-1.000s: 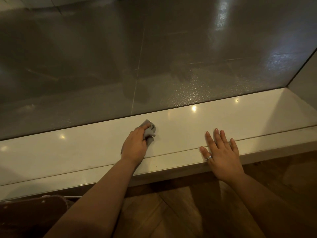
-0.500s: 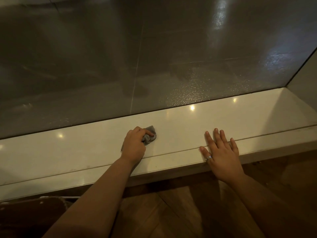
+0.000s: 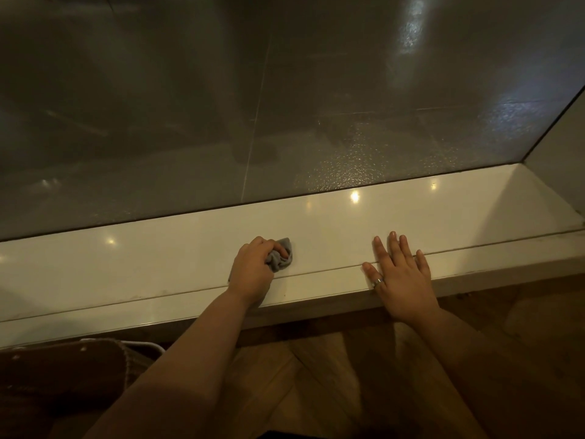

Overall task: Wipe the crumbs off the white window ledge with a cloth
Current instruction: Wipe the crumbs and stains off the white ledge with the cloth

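Observation:
The glossy white window ledge point(image 3: 142, 261) runs across the view below a dark glass pane. My left hand point(image 3: 251, 272) rests on the ledge's middle, fingers curled around a small bunched grey cloth point(image 3: 280, 256) that presses on the surface. My right hand point(image 3: 400, 274) lies flat and empty to its right, fingers spread over the ledge's front seam, a ring on the thumb. A few tiny dark specks show near the front seam; crumbs are otherwise too small to make out.
The dark window glass point(image 3: 285, 106) rises straight from the ledge's back edge. A white side wall point(image 3: 557, 172) closes the ledge at the right. Below are wooden flooring point(image 3: 316, 375) and a brown studded object point(image 3: 60, 369) at lower left.
My left hand has curled into a fist, bunching the cloth tighter and drawing it slightly toward the ledge's front. The right hand has stayed put.

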Action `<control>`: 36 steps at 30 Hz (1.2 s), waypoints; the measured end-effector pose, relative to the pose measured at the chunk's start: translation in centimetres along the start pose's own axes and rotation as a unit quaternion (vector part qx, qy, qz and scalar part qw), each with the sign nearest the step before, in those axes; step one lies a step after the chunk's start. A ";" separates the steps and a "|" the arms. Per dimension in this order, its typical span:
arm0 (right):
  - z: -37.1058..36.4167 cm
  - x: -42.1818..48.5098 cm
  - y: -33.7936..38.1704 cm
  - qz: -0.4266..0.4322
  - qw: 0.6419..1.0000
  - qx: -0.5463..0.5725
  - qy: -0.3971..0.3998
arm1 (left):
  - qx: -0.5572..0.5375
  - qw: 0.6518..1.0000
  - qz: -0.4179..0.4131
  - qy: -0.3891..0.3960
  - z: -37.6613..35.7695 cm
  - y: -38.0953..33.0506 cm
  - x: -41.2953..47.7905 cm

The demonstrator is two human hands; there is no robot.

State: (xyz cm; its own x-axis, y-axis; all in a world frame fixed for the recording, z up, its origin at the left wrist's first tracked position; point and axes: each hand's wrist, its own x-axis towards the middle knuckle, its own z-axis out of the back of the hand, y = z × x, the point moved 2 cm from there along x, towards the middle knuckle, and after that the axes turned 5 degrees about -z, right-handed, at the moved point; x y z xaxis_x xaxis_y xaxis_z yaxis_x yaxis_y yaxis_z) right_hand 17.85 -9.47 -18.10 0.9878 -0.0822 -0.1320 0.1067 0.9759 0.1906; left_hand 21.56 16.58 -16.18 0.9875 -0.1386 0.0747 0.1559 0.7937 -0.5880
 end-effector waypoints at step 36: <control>-0.2 0.1 0.1 -0.011 1.000 0.006 0.004 | -0.260 0.959 0.086 -0.070 -5.2 -6.8 1.9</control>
State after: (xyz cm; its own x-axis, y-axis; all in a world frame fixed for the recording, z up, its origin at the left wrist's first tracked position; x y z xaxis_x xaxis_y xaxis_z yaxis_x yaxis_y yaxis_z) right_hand 17.94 -9.34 -18.28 0.9843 -0.1022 -0.1441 0.1299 0.9715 0.1984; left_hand 22.27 7.89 -16.20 0.9966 0.0782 0.0268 -0.0059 0.3908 -0.9205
